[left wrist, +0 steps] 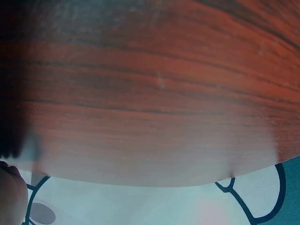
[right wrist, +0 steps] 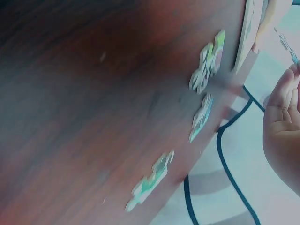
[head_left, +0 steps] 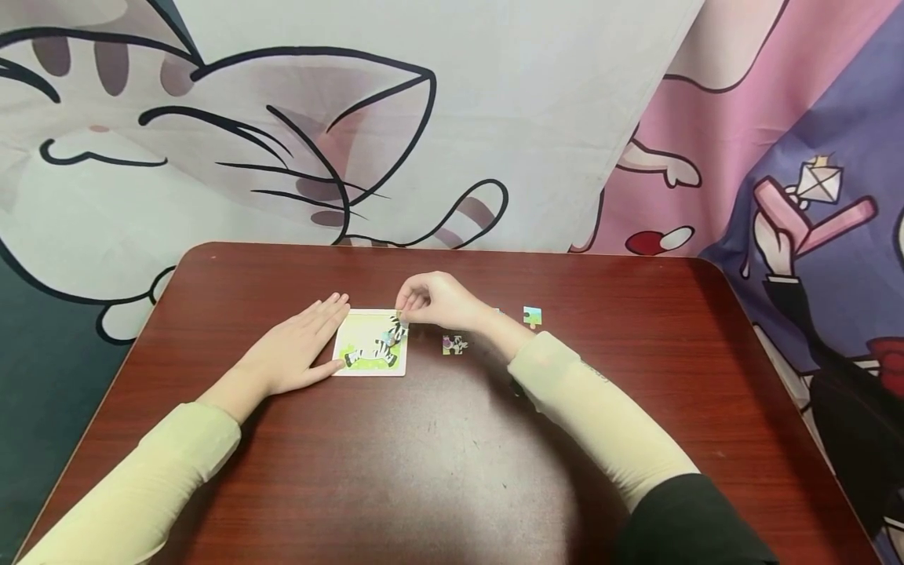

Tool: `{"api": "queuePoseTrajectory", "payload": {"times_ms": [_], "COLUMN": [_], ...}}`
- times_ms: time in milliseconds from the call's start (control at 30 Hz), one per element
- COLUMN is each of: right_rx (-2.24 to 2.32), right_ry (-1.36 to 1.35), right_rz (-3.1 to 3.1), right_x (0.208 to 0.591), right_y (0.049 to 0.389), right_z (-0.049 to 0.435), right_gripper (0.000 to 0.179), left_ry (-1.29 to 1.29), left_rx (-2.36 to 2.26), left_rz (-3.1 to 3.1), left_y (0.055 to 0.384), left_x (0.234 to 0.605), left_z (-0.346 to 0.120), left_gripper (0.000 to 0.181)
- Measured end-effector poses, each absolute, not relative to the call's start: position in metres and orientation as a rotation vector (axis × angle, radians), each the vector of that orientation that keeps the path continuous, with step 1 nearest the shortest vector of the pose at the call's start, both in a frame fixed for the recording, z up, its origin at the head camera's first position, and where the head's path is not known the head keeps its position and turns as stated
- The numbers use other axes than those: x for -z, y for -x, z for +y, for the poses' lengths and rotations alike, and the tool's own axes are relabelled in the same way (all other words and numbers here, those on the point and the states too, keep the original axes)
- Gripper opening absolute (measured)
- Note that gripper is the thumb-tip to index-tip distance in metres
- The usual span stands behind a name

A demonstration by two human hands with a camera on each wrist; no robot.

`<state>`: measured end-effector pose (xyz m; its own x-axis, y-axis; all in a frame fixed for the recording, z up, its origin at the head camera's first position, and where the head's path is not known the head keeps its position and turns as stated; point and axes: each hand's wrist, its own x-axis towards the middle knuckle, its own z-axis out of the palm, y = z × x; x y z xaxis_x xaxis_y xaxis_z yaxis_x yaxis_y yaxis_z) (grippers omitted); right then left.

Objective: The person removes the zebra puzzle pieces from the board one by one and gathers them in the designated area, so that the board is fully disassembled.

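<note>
On the table (head_left: 438, 471), the left hand (head_left: 300, 345) lies along the left edge of the puzzle board (head_left: 363, 328), its fingers straight. Over the board's far right corner, the right hand (head_left: 441, 302) pinches a striped piece (right wrist: 287, 46) between thumb and fingers, while three loose pieces (right wrist: 206, 65) lie to the right.

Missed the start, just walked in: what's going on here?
A person's right grip pinches a thin, patterned puzzle piece at the upper right of a white-bordered, rectangular zebra puzzle board, only partly filled. The left grip rests at its left edge. Three small, colourful jigsaw pieces lie loose on the brown wood-grain table.
</note>
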<state>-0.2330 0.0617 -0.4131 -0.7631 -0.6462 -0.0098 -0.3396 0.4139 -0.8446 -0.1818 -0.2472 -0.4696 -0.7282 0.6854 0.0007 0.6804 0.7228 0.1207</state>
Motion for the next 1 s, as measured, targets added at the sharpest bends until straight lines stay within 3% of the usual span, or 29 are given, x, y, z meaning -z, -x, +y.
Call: {"api": "queuePoseTrajectory", "payload": {"times_ms": [1000], "right_rx": [1.200], "right_ry": [0.662], "right_rz": [2.434], "right_x": [0.420], "right_y": [0.214], "right_z": [0.172], "right_gripper": [0.006], "left_ry": [-1.134], "left_rx": [-0.159], "left_rz": [2.871], "left_y": [0.184], "left_x": [0.471], "left_z": [-0.247], "left_gripper": [0.087]}}
